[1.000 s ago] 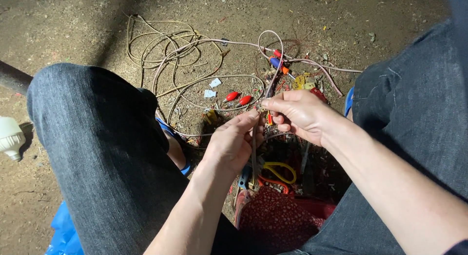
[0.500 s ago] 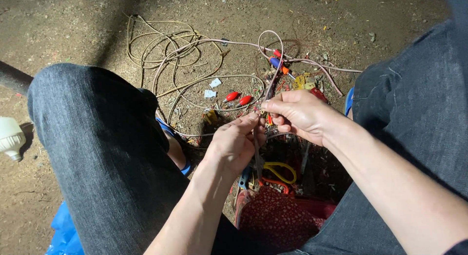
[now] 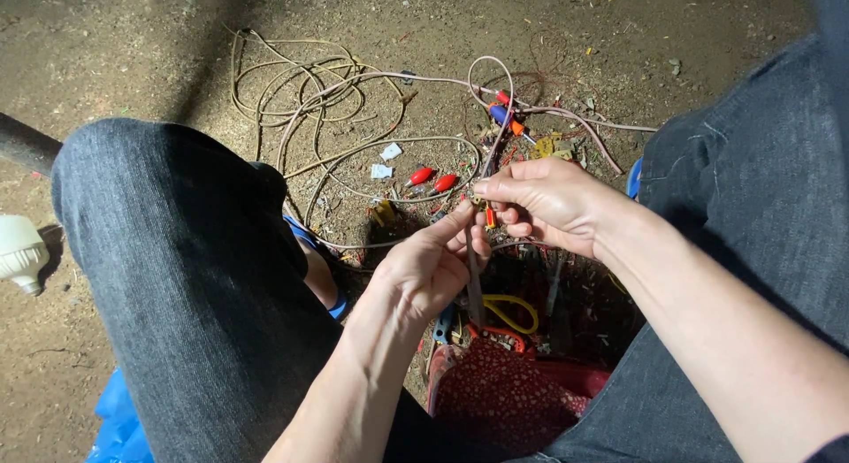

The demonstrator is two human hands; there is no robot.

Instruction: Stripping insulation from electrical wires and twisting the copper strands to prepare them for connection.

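Head camera, looking down between two knees in dark grey trousers, over a dirt floor (image 3: 106, 56) littered with wire and parts. At far left a white plastic bulb-shaped piece (image 3: 19, 251) lies on the ground just past the left knee (image 3: 177, 251), with a scrap of blue plastic sheet (image 3: 115, 423) below it at the bottom edge. Further in, a loose coil of pale cable (image 3: 301, 91) sprawls across the dirt, one long strand looping right toward the hands; two small red connectors (image 3: 432, 178) and two white paper scraps (image 3: 386, 160) lie inside its curve. At centre the left hand (image 3: 424, 273) is closed on a thin grey-brown cable end (image 3: 474, 282), thumb laid along it, the cable running down from the fingertips toward the tools. Just right and slightly higher, touching it at the fingertips, the right hand (image 3: 548, 202) is curled shut — thumb and forefinger pinch the top of the same cable end, and a small orange piece shows between the fingers. Beneath both hands sits a red patterned bag (image 3: 504, 401) — tools pile against its upper edge, among them yellow-handled pliers (image 3: 508, 311). Beyond the right hand a screwdriver with a blue and orange handle (image 3: 506, 118) lies on the dirt beside the pinkish strand.
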